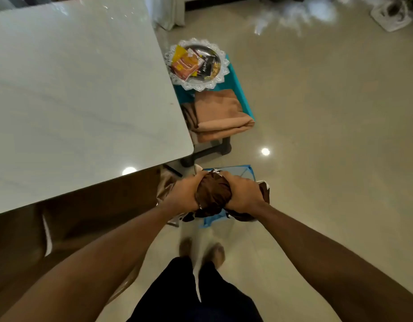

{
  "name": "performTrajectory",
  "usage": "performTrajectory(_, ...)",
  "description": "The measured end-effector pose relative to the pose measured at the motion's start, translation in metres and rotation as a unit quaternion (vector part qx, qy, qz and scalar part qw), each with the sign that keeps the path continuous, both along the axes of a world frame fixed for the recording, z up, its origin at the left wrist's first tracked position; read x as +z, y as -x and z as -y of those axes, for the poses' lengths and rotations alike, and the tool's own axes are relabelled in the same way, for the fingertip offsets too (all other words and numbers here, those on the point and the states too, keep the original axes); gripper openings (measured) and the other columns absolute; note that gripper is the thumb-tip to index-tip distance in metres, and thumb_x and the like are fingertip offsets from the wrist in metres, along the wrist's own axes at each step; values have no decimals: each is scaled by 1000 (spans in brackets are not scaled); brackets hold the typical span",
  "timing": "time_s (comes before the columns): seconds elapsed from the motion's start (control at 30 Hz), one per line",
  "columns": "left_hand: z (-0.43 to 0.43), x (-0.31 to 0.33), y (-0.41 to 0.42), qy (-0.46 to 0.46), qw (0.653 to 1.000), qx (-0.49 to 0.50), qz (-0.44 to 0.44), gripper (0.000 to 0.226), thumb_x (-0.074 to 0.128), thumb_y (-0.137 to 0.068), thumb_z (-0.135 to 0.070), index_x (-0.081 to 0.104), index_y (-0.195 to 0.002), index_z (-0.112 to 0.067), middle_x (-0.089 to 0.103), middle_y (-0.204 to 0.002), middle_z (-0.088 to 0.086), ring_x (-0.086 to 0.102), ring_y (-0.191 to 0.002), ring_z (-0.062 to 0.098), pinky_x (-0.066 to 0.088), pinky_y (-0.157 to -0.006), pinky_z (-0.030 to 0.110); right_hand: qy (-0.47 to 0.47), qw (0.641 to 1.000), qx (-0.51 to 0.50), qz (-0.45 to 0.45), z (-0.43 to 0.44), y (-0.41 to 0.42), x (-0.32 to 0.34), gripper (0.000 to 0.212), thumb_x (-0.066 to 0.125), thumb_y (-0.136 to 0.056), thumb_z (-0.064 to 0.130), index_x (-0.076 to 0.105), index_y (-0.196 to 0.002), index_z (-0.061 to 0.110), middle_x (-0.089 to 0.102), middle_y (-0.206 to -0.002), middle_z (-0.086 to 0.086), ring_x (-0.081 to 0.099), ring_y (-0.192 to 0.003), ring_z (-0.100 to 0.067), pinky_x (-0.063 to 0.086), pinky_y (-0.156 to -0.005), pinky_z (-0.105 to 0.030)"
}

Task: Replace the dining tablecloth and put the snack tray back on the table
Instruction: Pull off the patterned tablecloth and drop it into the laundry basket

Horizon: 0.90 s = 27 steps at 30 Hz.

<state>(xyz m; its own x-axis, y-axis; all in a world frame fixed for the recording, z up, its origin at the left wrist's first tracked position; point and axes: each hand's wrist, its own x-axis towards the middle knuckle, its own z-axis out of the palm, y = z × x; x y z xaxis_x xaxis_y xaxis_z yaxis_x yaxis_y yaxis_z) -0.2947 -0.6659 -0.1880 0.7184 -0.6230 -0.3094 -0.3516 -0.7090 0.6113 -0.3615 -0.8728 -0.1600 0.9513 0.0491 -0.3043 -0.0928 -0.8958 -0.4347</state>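
Note:
A bunched dark brown tablecloth [213,196] is gripped from both sides by my left hand [185,194] and my right hand [243,194], directly over a blue basket [245,170] on the floor. The white marble dining table [80,89] stands bare at the left. A silver snack tray [220,74] with several snack packets rests on a teal bench [236,84] beside the table's right edge. A folded tan tablecloth [220,115] lies on the same bench, just in front of the tray.
A brown chair [84,217] stands at the table's near side, left of my arms. My feet [202,251] are on the glossy beige tiled floor. A white floor object [392,16] sits far back right.

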Motion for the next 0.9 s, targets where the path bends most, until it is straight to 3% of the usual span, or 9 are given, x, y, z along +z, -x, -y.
performTrajectory(0.13,57,-52,13,2,997,-4,-76,77,69,-83,-40,28,-148,-40,59,-131,-1,59,-117,20,48,-100,36,67,993,-4,-92,51,14,-27,89,71,-63,53,29,-140,44,70,-103,1,69,-89,-29,59,-78,-45)
performTrajectory(0.3,123,-102,4,58,987,-14,-150,87,78,-78,-28,30,-152,-29,56,-133,3,58,-120,23,46,-102,42,127,969,-53,-205,108,4,-60,78,70,-61,53,33,-129,40,66,-90,4,64,-75,-25,54,-69,-40)
performTrajectory(0.37,142,-125,-6,85,980,8,-178,94,80,-76,-22,29,-154,-24,50,-143,8,51,-129,28,41,-108,47,166,955,-77,-232,121,-7,-80,86,69,-59,54,32,-135,37,64,-87,5,63,-76,-25,53,-70,-38)
performTrajectory(0.47,149,-172,-26,26,974,53,-220,102,80,-75,-16,20,-157,-32,38,-155,8,35,-141,31,26,-117,52,202,939,-90,-264,128,-33,-126,100,68,-62,50,25,-150,31,67,-95,-2,66,-86,-29,53,-76,-39)
performTrajectory(0.53,137,-191,-36,19,980,63,-189,87,75,-79,-15,31,-154,-19,41,-151,14,38,-139,36,32,-113,50,206,927,-80,-304,119,-51,-152,105,71,-65,49,20,-154,27,67,-107,-6,66,-97,-31,51,-82,-40)
performTrajectory(0.6,119,-205,-43,6,994,76,-83,68,64,-80,-15,46,-144,-3,48,-141,24,46,-129,42,41,-104,50,200,918,-57,-337,105,-71,-185,100,75,-67,50,28,-151,22,64,-119,-9,63,-110,-32,49,-88,-42)
performTrajectory(0.7,84,-215,-46,-83,989,119,18,70,65,-72,-18,52,-140,-7,50,-138,22,51,-119,44,47,-92,51,157,922,-48,-352,83,-88,-219,99,76,-68,55,31,-150,21,61,-127,-10,60,-119,-33,48,-94,-43)
performTrajectory(0.8,66,-232,-41,-131,962,209,-117,77,70,-84,-31,33,-152,-19,47,-141,14,51,-121,36,46,-97,43,20,931,-84,-355,76,-104,-248,104,79,-71,57,25,-154,26,54,-139,-14,54,-127,-39,47,-104,-50)
performTrajectory(0.9,68,-250,-35,-104,912,318,-235,62,55,-96,-21,28,-152,-24,57,-133,11,58,-117,32,48,-89,36,11,945,-95,-313,84,-116,-266,69,70,-82,49,51,-141,20,60,-136,-12,57,-124,-36,51,-100,-46)
